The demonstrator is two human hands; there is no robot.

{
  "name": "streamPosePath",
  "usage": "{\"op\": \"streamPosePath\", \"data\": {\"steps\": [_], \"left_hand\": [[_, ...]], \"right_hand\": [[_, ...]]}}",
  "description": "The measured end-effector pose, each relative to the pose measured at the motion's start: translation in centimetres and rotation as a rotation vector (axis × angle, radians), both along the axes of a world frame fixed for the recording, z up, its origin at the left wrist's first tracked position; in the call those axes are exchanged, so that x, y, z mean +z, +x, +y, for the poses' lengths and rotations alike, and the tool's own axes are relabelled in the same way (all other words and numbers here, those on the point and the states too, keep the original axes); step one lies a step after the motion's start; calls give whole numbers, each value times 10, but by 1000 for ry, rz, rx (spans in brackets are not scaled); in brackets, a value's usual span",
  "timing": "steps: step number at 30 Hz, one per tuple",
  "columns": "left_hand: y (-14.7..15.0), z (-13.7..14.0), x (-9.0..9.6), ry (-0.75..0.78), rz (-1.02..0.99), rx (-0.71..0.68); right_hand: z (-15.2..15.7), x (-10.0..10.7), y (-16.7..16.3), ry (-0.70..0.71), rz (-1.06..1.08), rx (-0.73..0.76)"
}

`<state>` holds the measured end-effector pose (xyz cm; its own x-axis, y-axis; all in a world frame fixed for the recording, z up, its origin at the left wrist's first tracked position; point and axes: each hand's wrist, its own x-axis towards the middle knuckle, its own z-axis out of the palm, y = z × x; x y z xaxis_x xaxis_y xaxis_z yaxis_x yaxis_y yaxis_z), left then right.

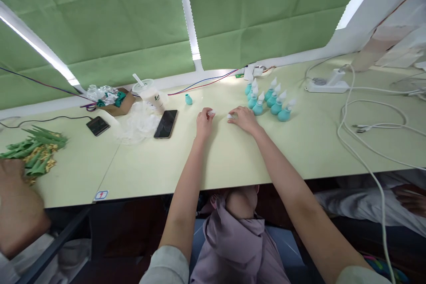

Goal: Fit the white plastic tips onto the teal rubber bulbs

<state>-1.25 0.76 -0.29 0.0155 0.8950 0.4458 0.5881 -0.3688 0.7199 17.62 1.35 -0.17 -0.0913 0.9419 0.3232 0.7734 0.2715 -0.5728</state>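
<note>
My left hand (204, 123) is over the middle of the table, fingers closed on a small whitish, translucent piece (212, 112). To its right, my right hand (245, 120) pinches a small white piece (229, 116) between thumb and fingertips. The two pieces are apart; their exact kind is too small to make out. Just beyond my right hand stand several teal bulb syringes (277, 105) with pale pointed nozzles. A lone teal bulb (188, 99), with no nozzle on it, sits beyond my left hand to the left.
Left of my hands are a phone (165, 124), a crumpled plastic bag (138, 124), a drink cup with straw (152, 96) and a cardboard box (121, 104). A power strip (328, 85) and white cables lie right. Another person's arm (20, 204) rests far left near green-and-yellow pieces (36, 151).
</note>
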Motion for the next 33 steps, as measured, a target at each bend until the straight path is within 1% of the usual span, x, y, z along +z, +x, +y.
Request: {"op": "streamPosePath", "data": {"steps": [1, 3, 8, 11, 16, 18, 23, 28, 33], "left_hand": [[-2, 1, -1, -36, -26, -19], [-5, 4, -3, -78, -65, -75], [-3, 7, -10, -142, -112, -191], [-1, 7, -11, -176, -139, -239], [2, 5, -9, -218, -173, -268], [3, 4, -8, -230, -193, -284], [6, 3, -5, -244, -235, -290], [5, 1, -3, -246, -240, -311], [4, 0, -8, -236, -200, -341]], "right_hand": [[0, -2, 0, -21, -45, 4], [1, -5, -2, -33, -29, 34], [5, -4, -8, 6, 266, 135], [4, 0, -11, 9, 346, 200], [0, 5, -13, 37, 386, 191], [0, 5, -12, 59, 388, 199], [2, 3, -11, 60, 391, 190], [4, 1, -11, 38, 432, 173], [3, -3, -7, -4, 450, 202]]}}
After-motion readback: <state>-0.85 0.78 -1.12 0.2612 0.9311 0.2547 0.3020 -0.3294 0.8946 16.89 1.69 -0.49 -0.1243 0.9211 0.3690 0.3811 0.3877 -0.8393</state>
